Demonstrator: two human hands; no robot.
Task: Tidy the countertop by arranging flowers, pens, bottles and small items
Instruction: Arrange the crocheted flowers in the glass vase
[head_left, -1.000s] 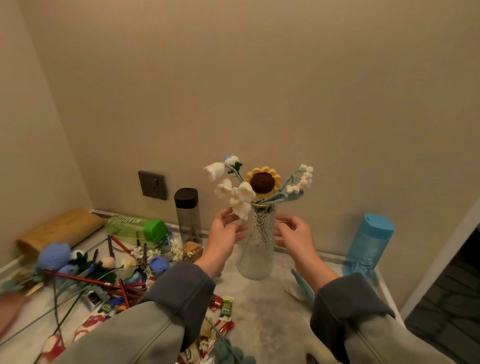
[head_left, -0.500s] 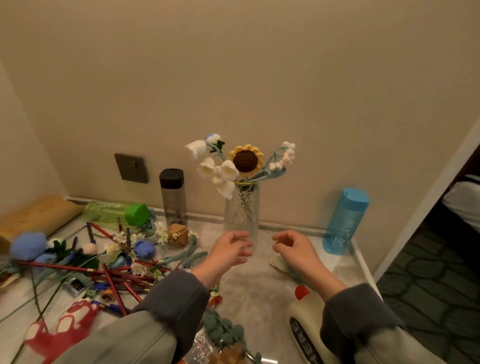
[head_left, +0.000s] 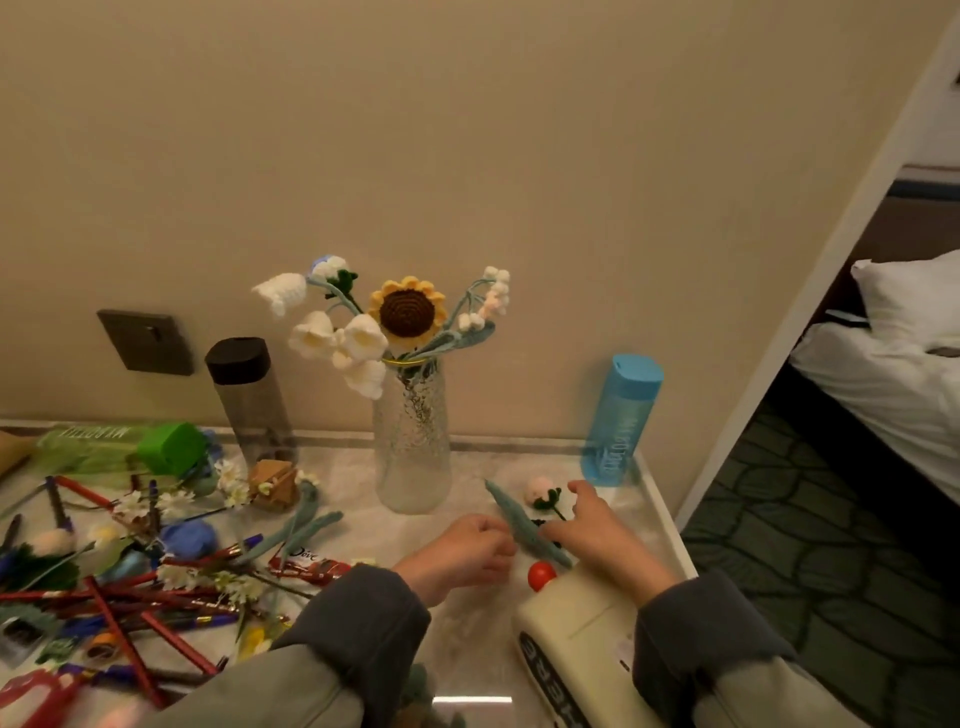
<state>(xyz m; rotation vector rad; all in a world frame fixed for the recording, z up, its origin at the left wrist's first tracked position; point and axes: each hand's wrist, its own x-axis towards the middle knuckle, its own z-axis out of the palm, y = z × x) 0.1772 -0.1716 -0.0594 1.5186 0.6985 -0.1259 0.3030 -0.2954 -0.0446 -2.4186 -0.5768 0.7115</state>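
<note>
A clear textured glass vase (head_left: 410, 457) stands upright at the back of the marble countertop (head_left: 358, 530). It holds a crochet sunflower (head_left: 408, 312) and white bell flowers (head_left: 332, 338). In front of it lies a teal crochet leaf (head_left: 519, 525) with a pink bud (head_left: 537, 491) on a dark stem. My left hand (head_left: 462, 551) has loosely curled fingers, its fingertips at the leaf's left edge. My right hand (head_left: 597, 525) lies over the stem with its fingers stretched toward the bud.
A blue bottle (head_left: 621, 421) stands at the back right and a black-capped clear bottle (head_left: 249, 400) left of the vase. A green bottle (head_left: 119, 447), pens (head_left: 130, 613), flowers and sweets crowd the left. A white red-capped bottle (head_left: 571, 623) lies under my right wrist. The counter edge (head_left: 670, 525) drops off on the right.
Both hands have let go of the vase and come down toward me to the teal leaf and bud. The view has tilted down and to the right.
</note>
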